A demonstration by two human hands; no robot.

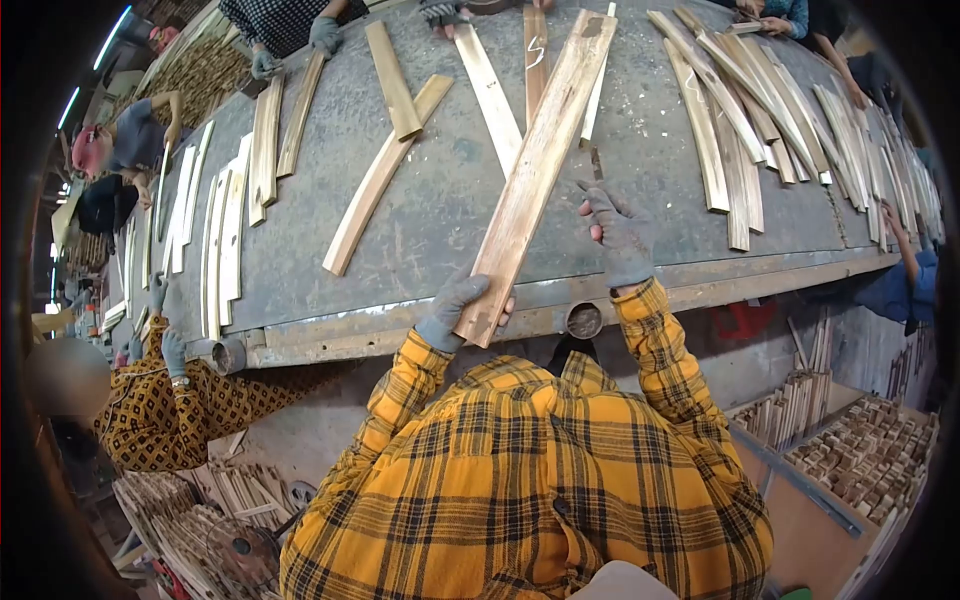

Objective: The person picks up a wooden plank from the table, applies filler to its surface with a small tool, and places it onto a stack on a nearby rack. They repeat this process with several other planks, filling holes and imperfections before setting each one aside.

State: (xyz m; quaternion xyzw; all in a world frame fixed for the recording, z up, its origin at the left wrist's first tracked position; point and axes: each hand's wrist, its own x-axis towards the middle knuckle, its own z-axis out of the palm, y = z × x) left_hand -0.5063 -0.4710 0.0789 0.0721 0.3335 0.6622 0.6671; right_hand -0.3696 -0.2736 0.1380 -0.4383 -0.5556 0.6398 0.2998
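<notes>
Firmly, the left hand (455, 312) clamps the near end of a long bamboo slat (535, 160), seemingly to sight along it; just past that grip, the right hand (620, 238) hovers half-open, empty.

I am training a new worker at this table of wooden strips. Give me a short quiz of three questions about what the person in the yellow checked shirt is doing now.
1. True or false: the left hand grips the near end of the long strip.
2. Choose one. Both hands wear: A) grey gloves; B) nothing; C) red mittens.
3. Short answer: which hand is open beside the long strip and not closed around it?

Key:
1. True.
2. A.
3. The right hand.
</notes>
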